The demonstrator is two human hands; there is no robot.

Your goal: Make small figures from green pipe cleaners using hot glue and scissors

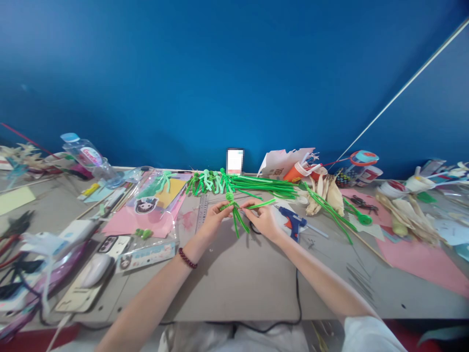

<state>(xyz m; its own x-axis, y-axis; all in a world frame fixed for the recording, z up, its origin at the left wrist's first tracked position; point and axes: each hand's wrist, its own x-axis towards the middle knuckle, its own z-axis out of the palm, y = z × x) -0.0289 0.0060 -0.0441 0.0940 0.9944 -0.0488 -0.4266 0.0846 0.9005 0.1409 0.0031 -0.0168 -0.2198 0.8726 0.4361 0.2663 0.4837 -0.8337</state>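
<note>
Between my two hands is a figure of green pipe cleaners, with several loose strands hanging down. My left hand pinches its left side near the top. My right hand has its fingers closed on a strand at the right, and a light green end sticks out past the knuckles. Just behind, a row of finished-looking twisted pipe-cleaner pieces lies beside a bundle of straight green pipe cleaners. A blue hot glue gun rests right of my right hand.
At left are a phone with a white mouse, a clear plastic bag, a ruler and a water bottle. Dried husks, pink paper and a stick lie right. A blue wall rises behind.
</note>
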